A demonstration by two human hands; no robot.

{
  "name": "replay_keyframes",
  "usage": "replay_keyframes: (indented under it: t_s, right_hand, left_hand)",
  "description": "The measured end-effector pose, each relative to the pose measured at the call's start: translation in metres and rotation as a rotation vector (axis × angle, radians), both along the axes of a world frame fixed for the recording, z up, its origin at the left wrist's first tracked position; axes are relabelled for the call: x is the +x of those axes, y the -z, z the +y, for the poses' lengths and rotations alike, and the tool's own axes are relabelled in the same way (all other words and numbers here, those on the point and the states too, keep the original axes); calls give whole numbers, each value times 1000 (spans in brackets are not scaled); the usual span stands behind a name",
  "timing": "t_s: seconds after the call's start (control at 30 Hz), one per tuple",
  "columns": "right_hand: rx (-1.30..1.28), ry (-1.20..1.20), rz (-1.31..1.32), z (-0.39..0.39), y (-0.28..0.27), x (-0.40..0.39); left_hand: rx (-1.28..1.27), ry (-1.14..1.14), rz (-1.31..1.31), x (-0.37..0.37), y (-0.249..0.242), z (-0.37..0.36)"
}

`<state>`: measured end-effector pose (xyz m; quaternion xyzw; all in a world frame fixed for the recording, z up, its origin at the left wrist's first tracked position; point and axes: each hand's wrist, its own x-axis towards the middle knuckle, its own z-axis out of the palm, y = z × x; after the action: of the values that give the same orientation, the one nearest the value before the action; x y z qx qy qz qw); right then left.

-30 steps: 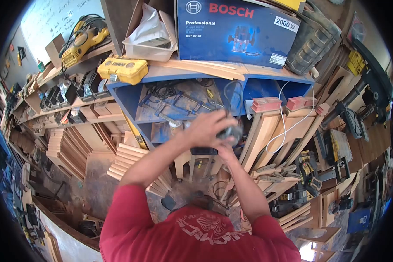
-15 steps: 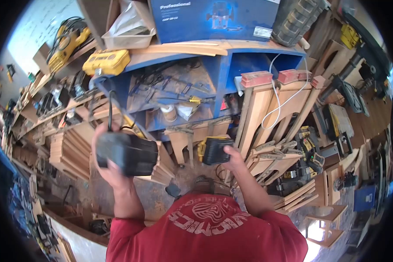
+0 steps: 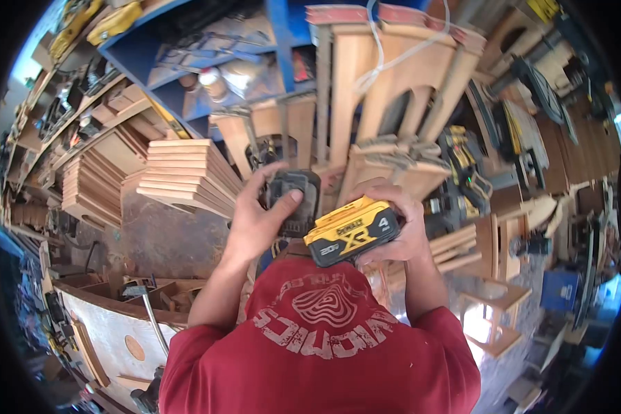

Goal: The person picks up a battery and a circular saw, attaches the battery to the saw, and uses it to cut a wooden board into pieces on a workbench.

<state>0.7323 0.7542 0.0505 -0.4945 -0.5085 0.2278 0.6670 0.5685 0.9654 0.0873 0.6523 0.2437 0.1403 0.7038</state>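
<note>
My right hand [image 3: 401, 219] is wrapped around a yellow and black DeWalt power-tool battery [image 3: 352, 233], its printed side turned up. Close by on the left, my left hand [image 3: 261, 215] grips a black battery charger [image 3: 294, 200], thumb across its face and fingers behind it. Battery and charger are held side by side in front of my red shirt [image 3: 331, 324], the battery's left end close to the charger's lower right side.
Stacked wooden panels [image 3: 179, 172] stand ahead on the left. A blue shelf unit [image 3: 279, 41] holds clamps and jars. Wooden frames with red blocks [image 3: 366, 15] lean against it on the right, near yellow power tools [image 3: 462, 162]. A white-topped bench [image 3: 117, 331] lies at lower left.
Both hands have drawn in toward my chest and closer together. The charger has moved right from the far left, and the battery has turned its yellow labelled side up. My view has tilted downward.
</note>
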Motion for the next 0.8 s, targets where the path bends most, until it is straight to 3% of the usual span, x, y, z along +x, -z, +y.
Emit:
replay_keyframes:
  t_s: [0.07, 0.13, 0.2, 0.3, 0.43, 0.53, 0.67, 0.7, 0.8]
  right_hand:
    - [7, -18, 45, -29, 5, -9]
    - [12, -18, 119, -60, 11, -20]
    - [35, 6, 226, -86, 21, -32]
    - [20, 108, 280, -118, 36, -45]
    - [7, 152, 364, -141, 43, -69]
    - [-103, 258, 228, -143, 30, -78]
    - [-302, 371, 219, -142, 20, -91]
    - [-355, 378, 219, -144, 16, -92]
    - [-469, 414, 227, -143, -2, -106]
  left_hand:
    - [80, 140, -19, -7, 18, -31]
    - [-373, 238, -85, -14, 26, -44]
    - [-539, 347, -204, -21, 38, -56]
    - [-440, 458, -151, -32, 48, -68]
    - [-460, 199, 172, -24, 94, -89]
    - [-34, 330, 102, -18, 102, -100]
    - [123, 462, -28, -18, 87, -106]
    - [14, 490, -40, -18, 89, -100]
    - [189, 558, -122, -31, 85, -87]
